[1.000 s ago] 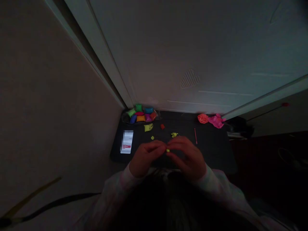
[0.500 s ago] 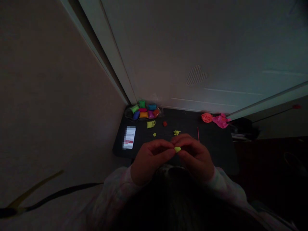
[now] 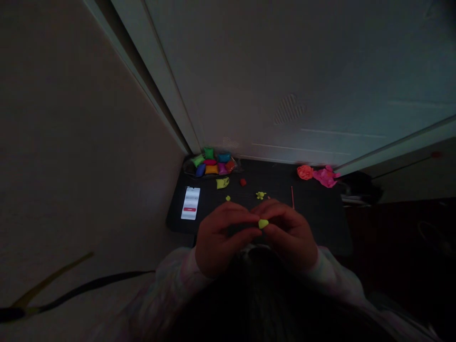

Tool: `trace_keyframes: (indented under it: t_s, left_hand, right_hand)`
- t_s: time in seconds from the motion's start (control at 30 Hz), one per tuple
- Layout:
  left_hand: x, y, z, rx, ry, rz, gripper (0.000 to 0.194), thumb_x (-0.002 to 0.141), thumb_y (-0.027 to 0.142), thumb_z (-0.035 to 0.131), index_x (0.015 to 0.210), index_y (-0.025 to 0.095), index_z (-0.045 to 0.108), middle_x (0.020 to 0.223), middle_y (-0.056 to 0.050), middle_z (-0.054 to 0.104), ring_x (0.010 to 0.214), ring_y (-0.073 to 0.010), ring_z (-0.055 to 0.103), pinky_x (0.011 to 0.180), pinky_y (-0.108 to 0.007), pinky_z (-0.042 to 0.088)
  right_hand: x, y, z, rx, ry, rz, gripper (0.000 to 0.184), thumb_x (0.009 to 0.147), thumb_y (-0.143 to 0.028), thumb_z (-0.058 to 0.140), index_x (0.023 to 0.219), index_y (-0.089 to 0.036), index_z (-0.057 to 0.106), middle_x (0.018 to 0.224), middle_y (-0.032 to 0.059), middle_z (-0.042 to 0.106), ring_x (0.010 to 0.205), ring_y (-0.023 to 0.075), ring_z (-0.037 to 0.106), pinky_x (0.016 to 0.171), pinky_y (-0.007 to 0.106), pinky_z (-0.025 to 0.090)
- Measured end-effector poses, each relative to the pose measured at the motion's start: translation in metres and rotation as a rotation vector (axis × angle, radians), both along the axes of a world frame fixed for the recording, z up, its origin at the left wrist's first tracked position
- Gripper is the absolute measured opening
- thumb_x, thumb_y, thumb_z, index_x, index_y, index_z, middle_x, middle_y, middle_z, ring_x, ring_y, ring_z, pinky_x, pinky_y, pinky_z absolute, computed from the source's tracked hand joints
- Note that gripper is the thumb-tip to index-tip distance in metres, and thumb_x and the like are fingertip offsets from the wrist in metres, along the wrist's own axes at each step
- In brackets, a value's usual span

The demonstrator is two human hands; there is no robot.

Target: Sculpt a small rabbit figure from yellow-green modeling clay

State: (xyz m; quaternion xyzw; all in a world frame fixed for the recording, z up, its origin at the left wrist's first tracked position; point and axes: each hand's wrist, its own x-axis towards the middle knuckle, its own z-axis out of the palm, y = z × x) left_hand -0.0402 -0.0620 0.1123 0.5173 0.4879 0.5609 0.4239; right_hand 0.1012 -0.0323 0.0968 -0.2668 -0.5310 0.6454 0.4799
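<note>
Between my two hands is a small yellow-green lump of modelling clay (image 3: 263, 223), rounded with a blunt point. My right hand (image 3: 292, 233) pinches it from the right with thumb and fingers. From the other side, the thumb and index fingertips of my left hand (image 3: 221, 237) press against it. Just beyond the hands, a little yellow clay figure (image 3: 261, 195) with stubby limbs rests on the dark table (image 3: 320, 218). A tiny yellow clay piece (image 3: 228, 198) lies farther left, near an opened yellow packet (image 3: 223, 183) and a red clay lump (image 3: 242, 182).
Several coloured clay packets (image 3: 211, 169) lie in a clear bag at the back left. A lit phone (image 3: 190, 203) is at the left edge. A thin pink stick (image 3: 292, 197) and crumpled orange (image 3: 305, 172) and pink paper (image 3: 326, 176) are on the right. A pale panel (image 3: 228, 95) stands behind.
My left fingers and thumb have spread slightly apart at the clay, and the lump has tilted a little. The view has shifted slightly; the things on the table stay put.
</note>
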Motion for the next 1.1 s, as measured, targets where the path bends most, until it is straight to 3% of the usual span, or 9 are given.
trace_keyframes:
  t_s: [0.27,0.4,0.53,0.67,0.8,0.97,1.1]
  left_hand:
    - [0.002,0.001,-0.004,0.028,0.035,0.044,0.019,0.063,0.016,0.068,0.077,0.028,0.069,0.071,0.001,0.063,0.067,-0.0132,0.055,0.062,-0.025,0.043]
    - [-0.001,0.007,-0.019,-0.087,0.025,0.061,0.018,0.065,0.024,0.066,0.083,0.024,0.067,0.075,-0.002,0.062,0.069,-0.0148,0.054,0.065,-0.027,0.044]
    - [-0.003,0.029,-0.062,-0.305,0.044,0.079,0.025,0.068,0.028,0.061,0.092,0.021,0.062,0.085,-0.003,0.061,0.077,-0.0149,0.055,0.072,-0.027,0.043]
    - [0.003,0.055,-0.124,-0.449,0.058,0.094,0.033,0.063,0.022,0.063,0.096,0.017,0.059,0.085,-0.005,0.06,0.073,-0.0147,0.055,0.065,-0.028,0.043]
    - [0.022,0.071,-0.177,-0.492,0.082,0.055,0.044,0.057,0.011,0.065,0.1,0.016,0.057,0.091,-0.008,0.06,0.083,-0.0186,0.056,0.071,-0.032,0.044]
    - [0.052,0.085,-0.217,-0.485,0.113,-0.059,0.062,0.058,0.003,0.064,0.117,0.013,0.046,0.11,-0.014,0.055,0.103,-0.0231,0.051,0.087,-0.038,0.041]
    - [0.069,0.1,-0.234,-0.474,0.129,-0.105,0.051,0.071,0.015,0.061,0.119,0.015,0.043,0.119,-0.011,0.049,0.111,-0.0249,0.045,0.093,-0.048,0.035]
  right_hand:
    - [-0.002,0.0,0.002,0.013,-0.067,-0.052,0.01,0.074,-0.022,0.062,0.083,-0.026,0.064,0.081,0.0009,0.061,0.078,0.013,0.058,0.069,0.026,0.048]
    - [0.006,0.009,-0.012,-0.026,-0.1,-0.139,0.006,0.071,-0.025,0.064,0.078,-0.024,0.064,0.078,0.001,0.063,0.075,0.0139,0.058,0.068,0.028,0.048]
    - [0.027,0.023,-0.044,-0.28,-0.103,-0.407,0.018,0.059,-0.035,0.072,0.065,-0.021,0.062,0.07,-0.0004,0.062,0.064,0.0122,0.056,0.063,0.027,0.046]
    - [0.052,0.023,-0.07,-0.407,-0.111,-0.529,0.026,0.055,-0.041,0.073,0.06,-0.02,0.059,0.064,-0.0007,0.061,0.057,0.0103,0.055,0.053,0.024,0.045]
    - [0.066,0.011,-0.08,-0.509,-0.116,-0.604,0.029,0.05,-0.042,0.075,0.056,-0.02,0.057,0.062,-0.001,0.06,0.058,0.011,0.056,0.051,0.023,0.046]
    - [0.081,-0.005,-0.085,-0.61,-0.131,-0.632,0.028,0.048,-0.04,0.077,0.057,-0.021,0.059,0.06,-0.0007,0.061,0.057,0.0113,0.058,0.051,0.022,0.049]
    - [0.097,-0.014,-0.088,-0.657,-0.172,-0.627,0.026,0.049,-0.038,0.077,0.059,-0.021,0.061,0.062,0.0002,0.063,0.057,0.0129,0.06,0.049,0.023,0.051]
